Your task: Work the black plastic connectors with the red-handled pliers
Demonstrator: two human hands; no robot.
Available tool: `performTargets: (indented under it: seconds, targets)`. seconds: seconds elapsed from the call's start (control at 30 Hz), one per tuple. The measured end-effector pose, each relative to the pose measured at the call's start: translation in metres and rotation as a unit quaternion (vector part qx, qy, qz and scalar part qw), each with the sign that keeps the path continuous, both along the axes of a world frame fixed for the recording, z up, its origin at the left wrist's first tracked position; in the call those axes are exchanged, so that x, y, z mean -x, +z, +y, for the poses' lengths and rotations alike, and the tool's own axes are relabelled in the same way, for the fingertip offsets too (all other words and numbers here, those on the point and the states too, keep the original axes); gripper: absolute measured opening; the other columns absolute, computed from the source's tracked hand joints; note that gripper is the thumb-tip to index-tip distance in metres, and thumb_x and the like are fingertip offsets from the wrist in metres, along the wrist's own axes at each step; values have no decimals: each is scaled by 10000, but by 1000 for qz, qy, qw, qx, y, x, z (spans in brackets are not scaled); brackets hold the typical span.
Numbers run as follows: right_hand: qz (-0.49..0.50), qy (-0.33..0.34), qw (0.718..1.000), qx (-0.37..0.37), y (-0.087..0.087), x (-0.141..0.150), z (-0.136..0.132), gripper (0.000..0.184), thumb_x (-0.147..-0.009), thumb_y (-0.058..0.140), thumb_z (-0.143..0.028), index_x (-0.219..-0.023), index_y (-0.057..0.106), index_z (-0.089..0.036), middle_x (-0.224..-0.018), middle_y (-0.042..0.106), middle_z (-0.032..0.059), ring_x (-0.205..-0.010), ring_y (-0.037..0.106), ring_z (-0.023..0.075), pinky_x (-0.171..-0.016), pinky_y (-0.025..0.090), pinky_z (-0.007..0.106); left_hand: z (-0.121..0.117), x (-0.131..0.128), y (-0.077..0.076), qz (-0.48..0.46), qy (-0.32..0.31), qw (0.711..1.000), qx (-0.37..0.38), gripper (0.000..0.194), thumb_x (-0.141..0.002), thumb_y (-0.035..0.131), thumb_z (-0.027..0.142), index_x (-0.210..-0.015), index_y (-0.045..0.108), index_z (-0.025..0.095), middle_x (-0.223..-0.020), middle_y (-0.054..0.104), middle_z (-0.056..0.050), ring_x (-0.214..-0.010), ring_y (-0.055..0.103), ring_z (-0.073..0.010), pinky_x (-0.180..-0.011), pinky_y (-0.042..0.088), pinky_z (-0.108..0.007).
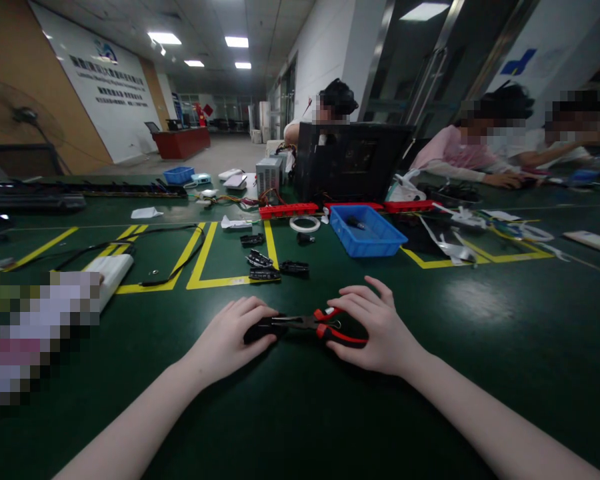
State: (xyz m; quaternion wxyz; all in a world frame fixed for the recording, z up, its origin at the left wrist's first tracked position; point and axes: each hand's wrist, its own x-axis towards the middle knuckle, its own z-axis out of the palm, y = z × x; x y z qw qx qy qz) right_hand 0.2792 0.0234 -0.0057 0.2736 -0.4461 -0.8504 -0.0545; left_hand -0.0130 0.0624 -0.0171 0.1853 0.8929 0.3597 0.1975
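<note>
My right hand [375,323] is wrapped round the red and black handles of a pair of long-nose pliers [307,323], whose handles are spread. The jaws point left, to a small black plastic part [260,329] in my left hand [233,337]. Fingers and thumb close round that part, so most of it is hidden. Whether the jaw tips grip it or only touch it, I cannot tell. Just beyond my left hand, several similar black plastic pieces [259,260] lie on the green table, near a small dark piece [306,238].
A blue bin [365,233] with a dark item inside stands beyond my right hand. Behind it are red strips [287,211], a white ring [305,224] and a black computer case [353,160]. A black cable [200,250] curves at the left. Other people sit across the table.
</note>
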Motion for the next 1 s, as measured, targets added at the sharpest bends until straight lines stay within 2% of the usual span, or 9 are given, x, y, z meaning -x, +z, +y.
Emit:
performTargets:
  seconds: [0.53, 0.77, 1.0]
  targets:
    - [-10, -8, 1000, -6, -1, -3, 2, 466, -720, 718, -441, -1106, 618, -201, -1025, 708, 66, -1073, 608, 277, -1108, 214, 531, 11, 4, 1, -59, -11, 991, 119, 208, -920, 581, 294, -1113, 654, 264, -1180, 592, -30, -1113, 531, -223, -982, 435, -427]
    - [-11, 2, 1000, 5, -1, -1, 1, 453, -724, 718, -443, -1094, 624, -199, -1021, 705, 62, -1063, 612, 272, -1111, 226, 535, 12, 5, -2, -75, -24, 990, 118, 218, -927, 570, 290, -1129, 647, 259, -1185, 600, -37, -1111, 541, -224, -991, 432, -424]
    - [-4, -6, 1000, 17, 2, 3, 0, 396, -731, 706, -432, -1048, 635, -204, -972, 689, 61, -971, 630, 251, -1094, 272, 534, 14, 7, -3, -81, -30, 989, 120, 229, -932, 563, 300, -1144, 640, 262, -1187, 605, -39, -1120, 541, -224, -994, 437, -417]
